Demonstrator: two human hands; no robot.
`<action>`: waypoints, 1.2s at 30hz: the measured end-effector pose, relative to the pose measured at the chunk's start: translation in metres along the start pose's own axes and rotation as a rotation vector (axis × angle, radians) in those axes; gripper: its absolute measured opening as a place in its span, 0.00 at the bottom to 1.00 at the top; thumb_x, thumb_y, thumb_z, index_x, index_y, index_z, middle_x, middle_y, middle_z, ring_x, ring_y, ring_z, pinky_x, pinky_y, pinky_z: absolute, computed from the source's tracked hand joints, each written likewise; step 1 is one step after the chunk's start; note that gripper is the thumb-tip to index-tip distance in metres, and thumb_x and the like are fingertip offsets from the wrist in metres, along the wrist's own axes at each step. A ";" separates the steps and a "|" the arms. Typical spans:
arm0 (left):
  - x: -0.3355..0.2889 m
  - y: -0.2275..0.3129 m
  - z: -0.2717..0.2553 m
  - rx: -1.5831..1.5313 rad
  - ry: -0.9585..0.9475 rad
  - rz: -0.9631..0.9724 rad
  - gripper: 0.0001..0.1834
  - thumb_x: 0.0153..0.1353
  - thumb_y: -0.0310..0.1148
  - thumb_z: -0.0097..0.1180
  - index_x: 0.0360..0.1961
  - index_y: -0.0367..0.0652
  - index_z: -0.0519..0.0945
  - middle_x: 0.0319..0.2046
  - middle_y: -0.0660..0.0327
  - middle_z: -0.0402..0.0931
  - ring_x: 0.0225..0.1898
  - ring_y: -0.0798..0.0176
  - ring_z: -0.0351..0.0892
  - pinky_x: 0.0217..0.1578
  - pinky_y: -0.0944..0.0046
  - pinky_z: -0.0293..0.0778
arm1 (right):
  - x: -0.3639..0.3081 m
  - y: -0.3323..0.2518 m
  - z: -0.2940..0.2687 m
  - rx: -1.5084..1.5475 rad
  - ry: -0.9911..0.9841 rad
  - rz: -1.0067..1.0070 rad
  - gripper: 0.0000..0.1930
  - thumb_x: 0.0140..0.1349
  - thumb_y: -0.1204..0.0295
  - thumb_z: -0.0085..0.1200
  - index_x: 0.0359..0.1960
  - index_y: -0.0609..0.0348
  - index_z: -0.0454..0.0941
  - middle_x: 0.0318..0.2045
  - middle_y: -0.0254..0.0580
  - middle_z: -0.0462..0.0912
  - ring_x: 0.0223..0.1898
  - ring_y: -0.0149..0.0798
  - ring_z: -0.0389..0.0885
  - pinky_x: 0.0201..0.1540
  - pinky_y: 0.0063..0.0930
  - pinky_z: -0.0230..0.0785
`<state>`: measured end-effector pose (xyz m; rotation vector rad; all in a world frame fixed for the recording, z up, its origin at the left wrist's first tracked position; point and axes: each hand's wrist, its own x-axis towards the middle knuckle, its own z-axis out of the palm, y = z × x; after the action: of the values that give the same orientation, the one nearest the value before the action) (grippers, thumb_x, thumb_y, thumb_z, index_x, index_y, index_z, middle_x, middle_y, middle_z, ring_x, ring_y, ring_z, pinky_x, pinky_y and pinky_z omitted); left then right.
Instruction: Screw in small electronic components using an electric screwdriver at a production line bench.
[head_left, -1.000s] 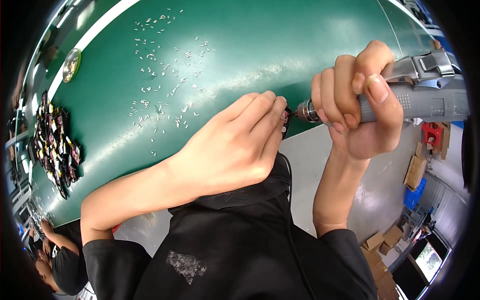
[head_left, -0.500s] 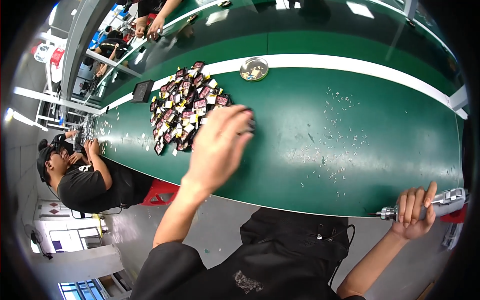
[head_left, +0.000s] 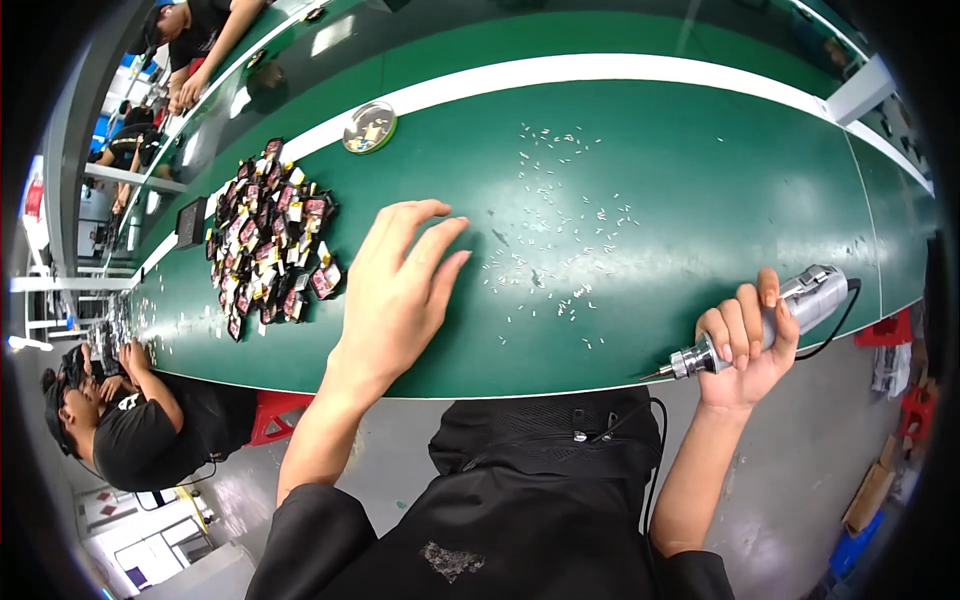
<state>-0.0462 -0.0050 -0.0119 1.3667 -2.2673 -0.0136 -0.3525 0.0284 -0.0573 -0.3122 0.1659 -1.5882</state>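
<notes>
While the right hand (head_left: 750,345) curls its fingers round the grey rotary tool (head_left: 815,298) at the near edge, seemingly so the bit (head_left: 655,376) points clear of the palm, the left hand (head_left: 395,285) hangs empty, fingers loosely spread, above the worktop (head_left: 780,200). Left of it lies a heap of black parts (head_left: 250,234); beyond sits a round dish (head_left: 386,143). White slivers (head_left: 578,293) litter the space between hand and tool.
</notes>
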 end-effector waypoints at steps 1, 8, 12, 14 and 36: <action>0.005 0.004 0.009 -0.041 -0.035 0.035 0.17 0.48 0.20 0.62 0.41 0.37 0.78 0.42 0.56 0.74 0.42 0.53 0.75 0.41 0.59 0.72 | -0.001 0.000 0.000 0.032 0.017 0.003 0.05 0.65 0.70 0.41 0.33 0.57 0.63 0.12 0.30 0.60 0.10 0.26 0.57 0.19 0.25 0.58; 0.024 0.017 0.034 -0.028 -0.066 0.163 0.14 0.47 0.18 0.61 0.37 0.37 0.78 0.36 0.58 0.74 0.36 0.55 0.75 0.33 0.59 0.74 | -0.003 -0.006 -0.002 0.033 -0.013 -0.011 0.05 0.66 0.70 0.40 0.34 0.57 0.64 0.12 0.30 0.61 0.10 0.26 0.58 0.20 0.26 0.58; 0.026 0.017 0.032 0.023 -0.108 0.221 0.13 0.47 0.18 0.60 0.37 0.36 0.78 0.36 0.58 0.74 0.35 0.56 0.76 0.32 0.60 0.74 | -0.005 -0.008 -0.006 0.043 -0.034 -0.012 0.05 0.66 0.69 0.41 0.34 0.57 0.64 0.12 0.30 0.61 0.10 0.27 0.58 0.20 0.25 0.58; 0.028 0.014 0.032 0.107 -0.150 0.327 0.13 0.46 0.19 0.58 0.36 0.34 0.78 0.35 0.57 0.74 0.36 0.56 0.76 0.33 0.59 0.75 | -0.004 -0.007 -0.005 0.032 -0.033 -0.008 0.06 0.65 0.69 0.41 0.33 0.57 0.65 0.12 0.29 0.60 0.10 0.26 0.58 0.20 0.25 0.58; 0.042 0.011 0.029 0.217 -0.216 0.528 0.16 0.44 0.22 0.56 0.39 0.30 0.76 0.35 0.55 0.73 0.35 0.56 0.75 0.32 0.60 0.76 | -0.004 -0.004 -0.002 0.021 -0.027 -0.029 0.05 0.64 0.71 0.44 0.33 0.57 0.64 0.11 0.29 0.59 0.10 0.25 0.58 0.20 0.24 0.57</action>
<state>-0.0835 -0.0412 -0.0173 0.8518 -2.8163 0.2797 -0.3570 0.0324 -0.0585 -0.3212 0.1244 -1.6126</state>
